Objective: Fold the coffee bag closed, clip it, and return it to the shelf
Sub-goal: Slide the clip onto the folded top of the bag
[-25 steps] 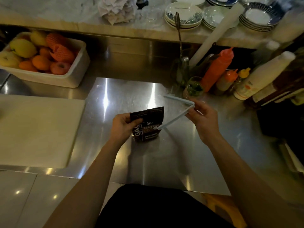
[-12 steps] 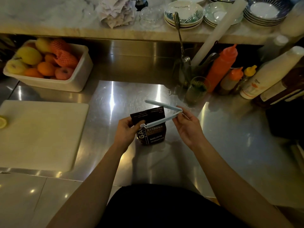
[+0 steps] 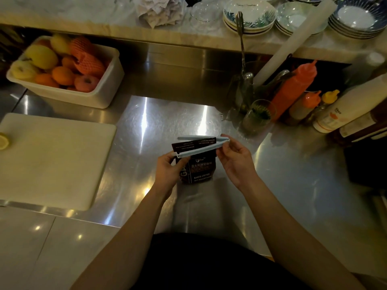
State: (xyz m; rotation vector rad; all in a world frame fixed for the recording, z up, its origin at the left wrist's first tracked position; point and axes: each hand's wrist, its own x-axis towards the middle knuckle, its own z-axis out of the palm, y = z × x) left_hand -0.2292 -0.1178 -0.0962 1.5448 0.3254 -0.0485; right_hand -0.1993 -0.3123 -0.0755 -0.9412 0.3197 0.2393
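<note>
The coffee bag (image 3: 198, 166) stands upright on the steel counter (image 3: 146, 126), close in front of the person, its top folded over. The left hand (image 3: 169, 170) wraps the bag's left side, thumb near the clip's latch end, apparently steadying the fold so it cannot spring open. The right hand (image 3: 235, 159) pinches the hinge end of the pale blue clip (image 3: 201, 146) between fingertips. The clip's two arms straddle the folded flap — one in front, one behind — and are not yet snapped shut. Closing it looks like the step in hand. Further off sit the cutting board (image 3: 54, 160), the fruit tub (image 3: 104, 88) and sauce bottles (image 3: 293, 91); no shelf can be told.
</note>
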